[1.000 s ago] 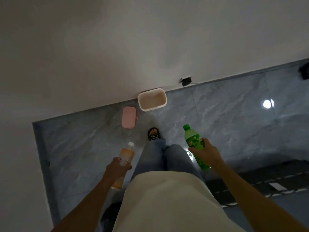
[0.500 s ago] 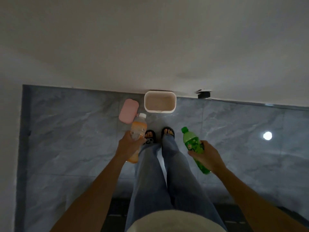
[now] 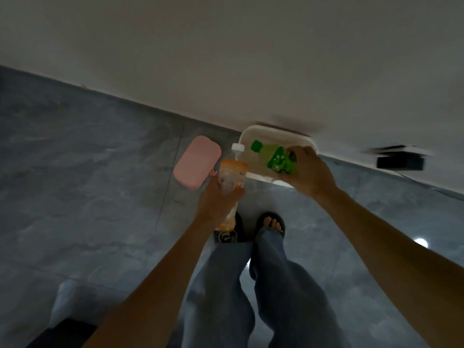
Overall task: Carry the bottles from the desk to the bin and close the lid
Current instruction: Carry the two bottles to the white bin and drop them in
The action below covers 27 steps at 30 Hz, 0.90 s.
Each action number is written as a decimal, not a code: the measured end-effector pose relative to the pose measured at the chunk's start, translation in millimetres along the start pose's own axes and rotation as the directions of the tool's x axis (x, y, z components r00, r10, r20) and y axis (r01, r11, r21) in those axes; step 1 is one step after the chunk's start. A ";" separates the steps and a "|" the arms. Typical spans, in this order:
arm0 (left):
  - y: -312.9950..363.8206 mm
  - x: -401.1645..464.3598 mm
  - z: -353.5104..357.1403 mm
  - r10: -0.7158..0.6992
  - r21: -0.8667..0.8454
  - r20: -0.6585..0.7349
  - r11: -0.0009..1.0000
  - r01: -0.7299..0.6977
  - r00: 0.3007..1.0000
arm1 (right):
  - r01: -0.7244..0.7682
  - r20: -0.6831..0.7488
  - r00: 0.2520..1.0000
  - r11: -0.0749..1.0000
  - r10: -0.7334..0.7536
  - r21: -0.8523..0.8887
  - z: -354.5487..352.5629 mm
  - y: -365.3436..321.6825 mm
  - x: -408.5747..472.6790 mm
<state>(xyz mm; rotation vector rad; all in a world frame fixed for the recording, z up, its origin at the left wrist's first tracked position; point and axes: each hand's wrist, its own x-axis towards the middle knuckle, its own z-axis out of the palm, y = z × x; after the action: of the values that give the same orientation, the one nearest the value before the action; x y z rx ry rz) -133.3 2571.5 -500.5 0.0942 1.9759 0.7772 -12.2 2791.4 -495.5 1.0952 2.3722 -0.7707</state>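
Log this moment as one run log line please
stage: at bin | right hand: green bottle over open bin | left hand: orange bottle beside bin | pink lid: on floor

The black slipper (image 3: 227, 237) carried small pale lettering, too blurred to read; the bottle labels were unreadable too.

Head-worn view, steeply downward, floor (image 3: 75, 197) and wall (image 3: 226, 59)

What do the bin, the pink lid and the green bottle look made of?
Bin: probably plastic, white and matte, with a thin moulded rim. Pink lid: probably plastic too, smooth, with rounded corners; dim light hides the finish. Green bottle: clear tinted plastic, light showing through it.
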 end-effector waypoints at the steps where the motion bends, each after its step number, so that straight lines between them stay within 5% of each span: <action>1: -9.2 13.2 5.4 0.006 -0.022 0.008 1.000 -0.005 1.000 | 0.021 0.025 0.999 1.000 -0.021 -0.009 14.4 2.1 19.0; 6: -41.8 56.6 25.1 0.033 -0.064 -0.026 0.997 -0.035 0.999 | 0.115 0.013 0.993 0.993 -0.115 -0.031 84.9 27.0 91.8; 20: -46.1 101.4 46.7 0.138 -0.025 -0.068 0.990 -0.140 0.988 | 0.077 0.284 0.958 0.993 -0.047 -0.095 162.7 58.4 175.0; 27: -8.2 85.1 34.8 0.165 0.139 0.021 0.976 -0.166 0.986 | 0.128 0.106 0.986 0.992 -0.127 -0.002 124.3 56.1 113.6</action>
<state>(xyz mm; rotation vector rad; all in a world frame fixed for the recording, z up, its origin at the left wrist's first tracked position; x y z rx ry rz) -147.5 2613.6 -581.4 0.3490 2.0308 0.7408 -20.0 2805.7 -672.3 0.8833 2.3713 -0.8396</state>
